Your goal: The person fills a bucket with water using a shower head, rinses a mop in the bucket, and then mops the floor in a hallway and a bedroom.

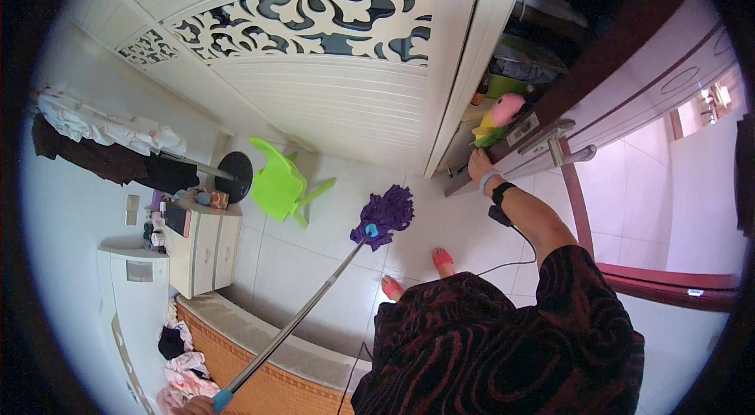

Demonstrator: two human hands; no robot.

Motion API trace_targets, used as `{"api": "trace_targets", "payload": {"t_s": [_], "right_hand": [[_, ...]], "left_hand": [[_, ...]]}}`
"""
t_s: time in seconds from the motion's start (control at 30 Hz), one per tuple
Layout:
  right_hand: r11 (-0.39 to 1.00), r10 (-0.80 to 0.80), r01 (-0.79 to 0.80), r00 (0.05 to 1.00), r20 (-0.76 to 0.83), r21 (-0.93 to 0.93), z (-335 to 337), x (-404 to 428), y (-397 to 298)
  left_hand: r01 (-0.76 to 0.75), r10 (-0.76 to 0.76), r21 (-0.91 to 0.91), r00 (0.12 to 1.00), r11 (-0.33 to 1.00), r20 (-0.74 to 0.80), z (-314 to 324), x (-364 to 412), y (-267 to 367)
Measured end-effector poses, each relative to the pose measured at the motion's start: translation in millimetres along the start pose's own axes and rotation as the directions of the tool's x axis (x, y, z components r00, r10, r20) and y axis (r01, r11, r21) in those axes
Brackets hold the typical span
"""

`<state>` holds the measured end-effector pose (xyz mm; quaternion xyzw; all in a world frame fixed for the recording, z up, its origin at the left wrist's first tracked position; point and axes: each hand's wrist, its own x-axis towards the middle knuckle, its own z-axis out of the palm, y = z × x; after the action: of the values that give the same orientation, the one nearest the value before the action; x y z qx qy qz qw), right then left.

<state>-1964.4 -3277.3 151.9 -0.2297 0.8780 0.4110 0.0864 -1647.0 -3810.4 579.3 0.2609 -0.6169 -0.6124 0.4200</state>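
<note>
My left hand [199, 405] is at the bottom edge of the view, closed around the blue grip of a mop [296, 321] with a metal pole. The mop's purple fabric head [386, 211] rests spread on the pale tiled floor. My right hand [481, 165] reaches forward to the edge of a dark brown door [507, 144], right below a pink, yellow and green plush toy [500, 114]. Its fingers are partly hidden, so whether they grip the door edge or the toy is unclear. A wristband and a dark strap with a cable are on that forearm.
A lime green plastic chair [278, 185] stands beyond the mop, near a white wardrobe with sliding doors [330, 102]. On the left are a bedside cabinet [203, 250], a clothes rack base [234, 177] and a bed with an orange mat [236, 350]. The door handle [569, 151] juts out at right.
</note>
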Motion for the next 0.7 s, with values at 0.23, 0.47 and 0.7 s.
{"api": "trace_targets", "payload": {"t_s": [0.23,0.47,0.7], "right_hand": [[0.998,0.065,-0.066,0.997,0.028,0.014,17.3,31.8,-1.6],[0.991,-0.134,0.128,0.978,0.161,0.049,-15.6,28.9,22.6],[0.864,0.128,-0.117,0.992,0.011,0.489,-4.8,33.7,-1.7]], "left_hand": [[-0.043,0.043,-0.002,0.999,0.999,0.027,11.8,-28.6,6.1],[-0.033,0.032,0.048,0.999,0.998,0.009,17.3,-53.5,12.5],[-0.098,0.1,0.101,0.995,0.99,-0.011,43.3,-78.3,22.6]]}}
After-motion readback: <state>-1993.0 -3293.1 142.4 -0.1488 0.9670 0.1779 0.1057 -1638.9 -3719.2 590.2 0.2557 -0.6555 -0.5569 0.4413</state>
